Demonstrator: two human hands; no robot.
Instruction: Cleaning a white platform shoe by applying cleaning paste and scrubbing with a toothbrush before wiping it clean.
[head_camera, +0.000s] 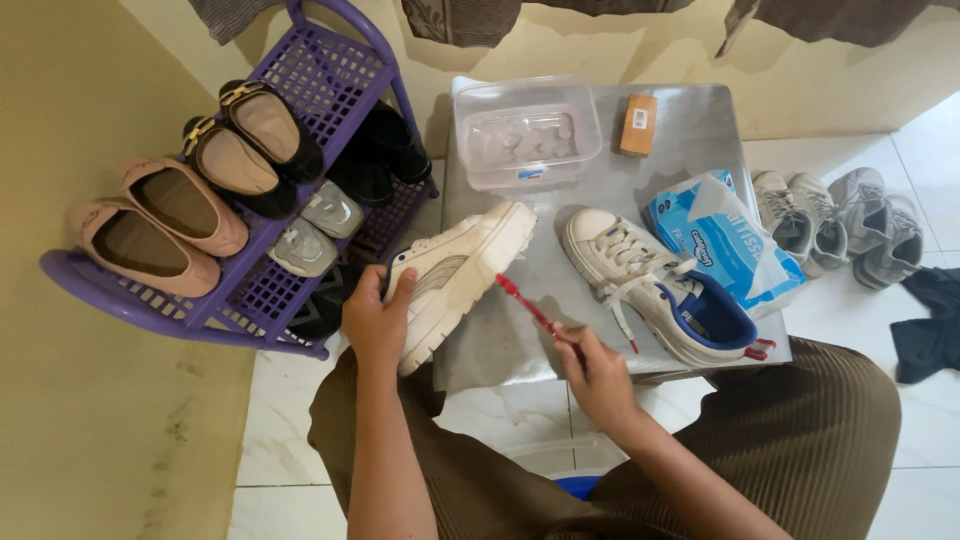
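My left hand (375, 318) grips a white chunky sneaker (462, 275) by its heel end, holding it tilted on its side over the left edge of a small grey metal table (690, 130). In my right hand (598, 372) is a red toothbrush (528, 307), its bristle end pointing up-left, close to the sneaker's sole. The matching white sneaker (655, 285), with a blue lining and loose laces, lies on the table to the right of my right hand.
A clear plastic tub (527, 132), a small brown block (638, 124) and a blue pack of wipes (725, 240) sit on the table. At left is a purple shoe rack (330, 70) with several shoes. Two pairs of grey sneakers (840, 225) lie on the floor at right.
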